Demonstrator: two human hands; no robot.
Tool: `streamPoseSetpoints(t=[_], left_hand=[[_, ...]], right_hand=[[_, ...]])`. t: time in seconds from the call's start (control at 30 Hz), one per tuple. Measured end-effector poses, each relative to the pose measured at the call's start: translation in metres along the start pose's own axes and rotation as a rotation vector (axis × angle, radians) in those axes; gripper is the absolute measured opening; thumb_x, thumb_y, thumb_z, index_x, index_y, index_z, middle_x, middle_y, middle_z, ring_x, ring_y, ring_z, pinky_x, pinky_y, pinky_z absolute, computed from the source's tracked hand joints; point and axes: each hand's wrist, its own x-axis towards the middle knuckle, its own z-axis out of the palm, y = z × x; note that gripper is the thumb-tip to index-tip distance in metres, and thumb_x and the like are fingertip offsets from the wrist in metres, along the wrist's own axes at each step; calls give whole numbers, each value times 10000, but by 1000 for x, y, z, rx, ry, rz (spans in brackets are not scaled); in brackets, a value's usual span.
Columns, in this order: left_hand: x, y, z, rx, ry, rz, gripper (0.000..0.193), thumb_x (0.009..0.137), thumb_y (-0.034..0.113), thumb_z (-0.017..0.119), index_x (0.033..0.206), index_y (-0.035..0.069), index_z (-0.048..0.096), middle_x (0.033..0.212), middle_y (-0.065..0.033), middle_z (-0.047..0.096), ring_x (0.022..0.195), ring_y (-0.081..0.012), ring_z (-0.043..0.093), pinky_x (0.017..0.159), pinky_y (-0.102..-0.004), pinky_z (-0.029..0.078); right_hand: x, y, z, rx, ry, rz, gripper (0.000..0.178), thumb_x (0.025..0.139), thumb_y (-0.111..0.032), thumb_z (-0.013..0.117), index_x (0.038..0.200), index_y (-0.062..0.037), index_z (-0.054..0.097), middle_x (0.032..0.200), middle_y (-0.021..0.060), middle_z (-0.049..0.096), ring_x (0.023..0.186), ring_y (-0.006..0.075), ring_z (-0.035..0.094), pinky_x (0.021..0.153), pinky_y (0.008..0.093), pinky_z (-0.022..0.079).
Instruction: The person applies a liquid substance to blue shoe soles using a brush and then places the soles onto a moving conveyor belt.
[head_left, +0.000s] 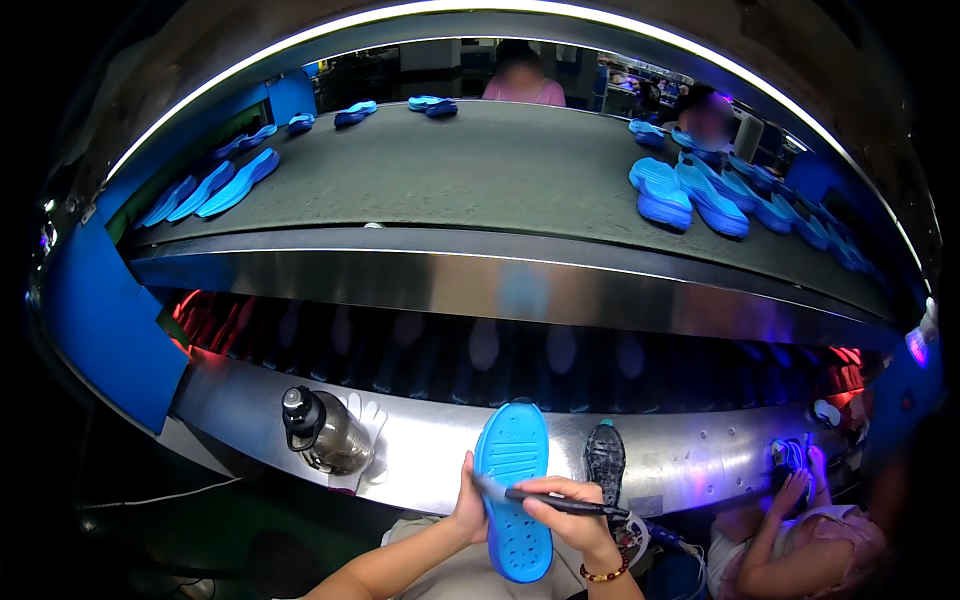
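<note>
Two hands grip: left hand (pixel 470 512), a blue sole (pixel 517 455); right hand (pixel 573 515), a brush (pixel 515 494) that, overpushed toward nine o'clock, might jab fingers (pixel 467 472).

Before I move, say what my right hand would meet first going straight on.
Most likely the blue sole in your left hand; whether the tool already touches it is unclear.

Right wrist (pixel 601 555): beaded bracelet (pixel 604 574) is worn, dark red-brown and golden beads strung in one row. Pale greyish-beige garment (pixel 455 577) is seen at lap. Forearms (pixel 385 568) are bared.
</note>
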Motion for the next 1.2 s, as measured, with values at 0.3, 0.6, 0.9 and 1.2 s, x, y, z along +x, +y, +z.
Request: streamPoseSetpoints(t=[0.3,0.6,0.9,1.2], left_hand=[[-6,-6,7,57,-28,-27,866,781,703,54,1296,65,333,1178,-174,481,1060,-292,496,889,-452,417],[-3,-15,3,90,38,26,833,808,664,31,1303,57,317,1205,-172,461,1101,-281,471,946,-414,378],[-7,-13,5,33,32,21,814,817,650,39,1294,59,331,1140,-194,500,1004,-310,538,887,-438,425],[-2,-21,10,133,58,73,863,794,678,28,1271,40,359,1156,-197,490,992,-298,542,875,-424,435]], right_hand=[[-16,8,-6,7,50,67,217,754,-51,646,959,17,626,930,128,634,848,152,596,772,261,474],[-22,5,-7,-63,173,147,194,716,2,644,906,42,627,888,137,642,839,156,604,764,257,472],[-29,15,-9,30,187,68,184,715,13,641,894,52,627,894,152,644,857,194,611,781,283,472],[-31,19,-19,75,231,163,201,714,15,631,910,57,619,872,137,640,807,163,607,764,275,474]])
